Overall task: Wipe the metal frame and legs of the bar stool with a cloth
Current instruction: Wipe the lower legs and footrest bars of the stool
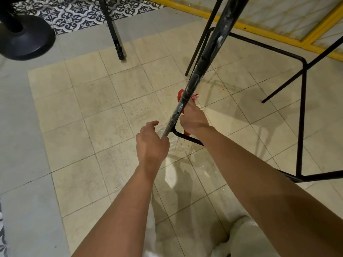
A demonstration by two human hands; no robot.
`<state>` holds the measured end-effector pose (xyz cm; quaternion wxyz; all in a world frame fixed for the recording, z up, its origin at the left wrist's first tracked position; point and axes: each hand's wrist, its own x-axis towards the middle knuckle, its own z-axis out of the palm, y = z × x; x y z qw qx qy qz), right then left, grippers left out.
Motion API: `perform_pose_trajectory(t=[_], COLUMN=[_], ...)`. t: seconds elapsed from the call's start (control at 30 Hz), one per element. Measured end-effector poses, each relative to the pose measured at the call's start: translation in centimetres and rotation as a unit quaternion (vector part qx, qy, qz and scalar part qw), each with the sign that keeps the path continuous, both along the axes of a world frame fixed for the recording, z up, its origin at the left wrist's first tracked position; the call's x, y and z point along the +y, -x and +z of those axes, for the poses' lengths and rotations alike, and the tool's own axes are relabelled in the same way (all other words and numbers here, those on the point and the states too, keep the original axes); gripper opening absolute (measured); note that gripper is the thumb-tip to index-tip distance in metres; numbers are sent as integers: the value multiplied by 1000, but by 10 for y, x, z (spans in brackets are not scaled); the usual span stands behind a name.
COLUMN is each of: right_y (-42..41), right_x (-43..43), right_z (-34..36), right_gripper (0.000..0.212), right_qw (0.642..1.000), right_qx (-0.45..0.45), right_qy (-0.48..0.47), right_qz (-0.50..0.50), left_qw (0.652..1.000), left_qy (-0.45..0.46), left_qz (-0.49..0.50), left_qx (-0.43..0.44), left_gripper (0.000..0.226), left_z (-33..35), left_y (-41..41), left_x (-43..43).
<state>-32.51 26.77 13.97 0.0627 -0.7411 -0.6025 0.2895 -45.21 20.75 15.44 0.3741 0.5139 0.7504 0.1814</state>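
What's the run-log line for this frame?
phase: wiping | left hand: grips lower end of foam-streaked black metal stool leg | right hand: holds red cloth against it

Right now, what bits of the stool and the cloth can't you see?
All in the head view:
- The stool seat: cut off by the top edge.
- The red cloth: mostly hidden behind the stool leg and the right hand gripping it.
- The leg's bottom tip: covered by the left hand holding it.
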Motion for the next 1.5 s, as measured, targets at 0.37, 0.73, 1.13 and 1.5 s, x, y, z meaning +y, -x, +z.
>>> perform_pose_trajectory(t=[0.37, 0.73, 1.13, 1.5], right_y=[-8, -12, -9, -18], right_x=[2, -47, -67, -84], right_z=[4, 14, 23, 17], right_gripper=[71, 75, 75, 73], right_qw=[998, 977, 964, 951], right_qx=[-33, -60, -130, -147], right_qy=[5, 25, 33, -17], right_qz=[49, 201, 231, 272], left_qw=[1000, 1000, 999, 997], left_qy=[-10, -17, -35, -14], left_qz=[3, 8, -22, -65], left_qx=[-2, 2, 17, 44], left_gripper=[53, 53, 50, 50], left_z=[0, 2, 0, 1], left_y=[-2, 7, 5, -1], left_x=[3, 7, -2, -13])
